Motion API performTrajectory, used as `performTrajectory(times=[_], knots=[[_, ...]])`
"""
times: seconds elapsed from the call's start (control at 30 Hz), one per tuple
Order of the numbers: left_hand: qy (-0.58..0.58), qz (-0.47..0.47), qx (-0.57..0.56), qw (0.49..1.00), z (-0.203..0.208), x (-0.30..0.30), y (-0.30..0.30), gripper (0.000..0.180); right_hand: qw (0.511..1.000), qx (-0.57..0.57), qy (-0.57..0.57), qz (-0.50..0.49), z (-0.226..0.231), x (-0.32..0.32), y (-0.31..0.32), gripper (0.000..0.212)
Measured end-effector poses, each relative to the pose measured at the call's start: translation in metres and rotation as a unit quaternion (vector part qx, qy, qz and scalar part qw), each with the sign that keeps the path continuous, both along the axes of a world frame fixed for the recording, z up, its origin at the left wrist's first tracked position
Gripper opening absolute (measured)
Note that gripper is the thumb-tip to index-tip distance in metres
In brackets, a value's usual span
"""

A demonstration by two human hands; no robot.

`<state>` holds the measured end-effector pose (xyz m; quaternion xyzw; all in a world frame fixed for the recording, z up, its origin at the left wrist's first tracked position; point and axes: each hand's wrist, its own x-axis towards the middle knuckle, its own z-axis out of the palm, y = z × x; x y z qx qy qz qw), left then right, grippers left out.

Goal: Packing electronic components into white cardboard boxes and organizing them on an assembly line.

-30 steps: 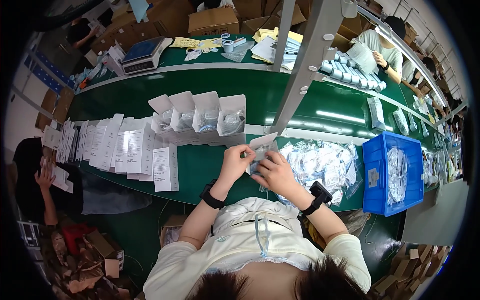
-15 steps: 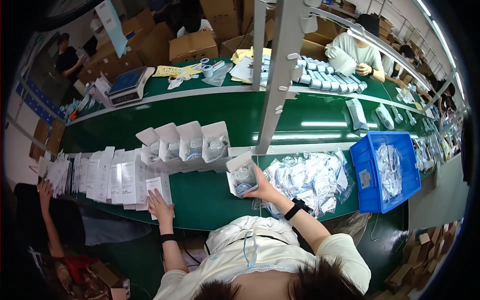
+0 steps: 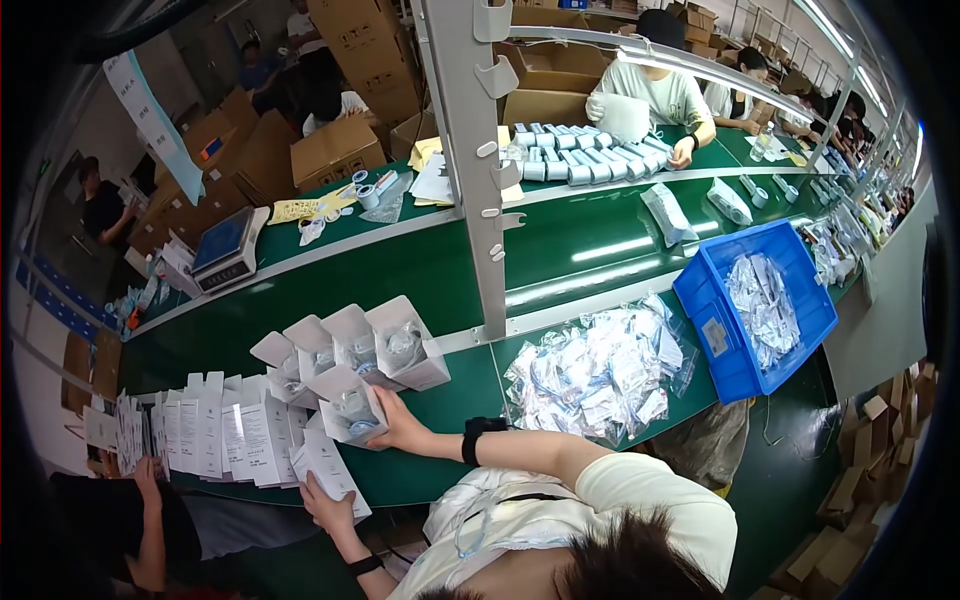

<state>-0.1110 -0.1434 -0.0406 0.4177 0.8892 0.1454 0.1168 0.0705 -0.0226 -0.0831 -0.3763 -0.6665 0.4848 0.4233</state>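
My right hand (image 3: 400, 421) grips an open white box (image 3: 342, 424) by its right side. Inside that box lies a clear-bagged item with blue and pale parts. It stands in front of a row of similar open white boxes (image 3: 424, 368), each with a bagged item in it, and appears to touch them. My left hand (image 3: 328, 506) is closed on the near left edge of a flat, folded white box (image 3: 326, 462). That box lies slanted at the right end of a row of flat white boxes (image 3: 232, 435), near the table's front edge.
Right of my arm lies a pile of clear-bagged items (image 3: 590, 375). A blue bin (image 3: 716, 328) with more bags stands beyond it. A grey metal post (image 3: 480, 200) rises behind the table. A co-worker's hand (image 3: 148, 480) is at the far left boxes; another person (image 3: 650, 95) sits across.
My right hand has carried the filled box left to the front of the open-box row. My left hand has closed on the flat box and shifted it nearer. The view has turned.
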Motion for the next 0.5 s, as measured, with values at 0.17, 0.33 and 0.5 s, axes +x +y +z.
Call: performTrajectory(times=[0.17, 0.33, 0.5], knots=[[-0.067, -0.039, 0.043, 0.996, 0.008, -0.010, -0.016, 0.092, 0.999, 0.033, -0.023, -0.033, -0.013, -0.021, 0.000, 0.103], [-0.168, -0.098, 0.127, 0.973, 0.045, -0.029, -0.036, 0.085, 0.990, 0.037, -0.128, -0.048, -0.008, 0.002, -0.018, 0.101], [-0.171, -0.153, 0.259, 0.938, 0.150, 0.005, -0.053, 0.066, 0.953, -0.126, -0.055, 0.270, 0.040, 0.081, -0.027, 0.096]])
